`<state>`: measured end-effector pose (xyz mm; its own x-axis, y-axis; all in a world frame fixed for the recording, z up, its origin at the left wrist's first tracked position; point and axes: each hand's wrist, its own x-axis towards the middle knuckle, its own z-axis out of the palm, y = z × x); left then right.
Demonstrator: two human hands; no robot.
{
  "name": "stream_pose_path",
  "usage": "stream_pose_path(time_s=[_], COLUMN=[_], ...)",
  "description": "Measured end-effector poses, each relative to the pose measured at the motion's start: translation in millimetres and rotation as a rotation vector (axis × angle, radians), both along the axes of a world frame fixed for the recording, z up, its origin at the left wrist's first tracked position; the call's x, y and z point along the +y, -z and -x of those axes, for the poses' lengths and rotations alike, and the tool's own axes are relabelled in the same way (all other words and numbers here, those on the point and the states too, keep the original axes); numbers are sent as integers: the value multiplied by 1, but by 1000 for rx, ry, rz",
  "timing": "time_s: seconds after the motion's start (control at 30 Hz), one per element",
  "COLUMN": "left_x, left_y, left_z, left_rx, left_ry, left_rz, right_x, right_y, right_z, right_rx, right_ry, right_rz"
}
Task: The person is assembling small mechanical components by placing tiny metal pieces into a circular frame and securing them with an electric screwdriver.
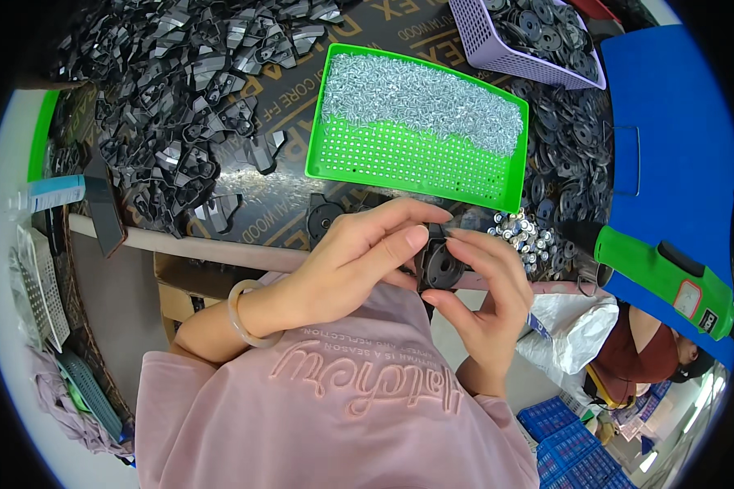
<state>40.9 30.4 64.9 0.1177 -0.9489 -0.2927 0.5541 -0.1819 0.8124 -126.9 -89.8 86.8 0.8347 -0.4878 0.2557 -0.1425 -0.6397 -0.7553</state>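
A tray [432, 167] of screws [420, 98] lies just behind the hands. A heap of plastic parts [187, 90] lies behind and left of them. A power screwdriver [661, 273] lies to their right, with a basket [497, 49] of discs [546, 28] behind it.

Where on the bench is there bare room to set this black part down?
Bare board lies between the black parts heap and green tray, and the tray's near half is bare. Right of the tray, discs and screws crowd it.

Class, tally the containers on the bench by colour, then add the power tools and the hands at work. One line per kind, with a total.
Green tray: 1
Purple basket: 1
Green power tool: 1
Hands, left hand and right hand, both on a black disc part: 2
Total: 5
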Motion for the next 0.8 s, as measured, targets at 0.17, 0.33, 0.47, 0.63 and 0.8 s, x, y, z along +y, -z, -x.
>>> stream_pose_path(time_s=[0.17, 0.33, 0.47, 0.63, 0.8], left_x=[-1, 1, 1, -2, -2], left_y=[-2, -1, -2, -4, -1], left_z=[1, 3, 2, 2, 4], left_rx=[24, 52, -6, -57, -70], left_ry=[10, -1, 14, 26, 34], left_rz=[1, 7, 3, 43, 56], right_x=[-1, -2, -3, -2, -3], right_y=[0, 0, -2, -4, -3], right_z=[0, 1, 2, 5, 5], right_rx=[13, 20, 38, 49, 46], right_ry=[21, 8, -4, 24, 25], right_rz=[-23, -25, -15, -83, -28])
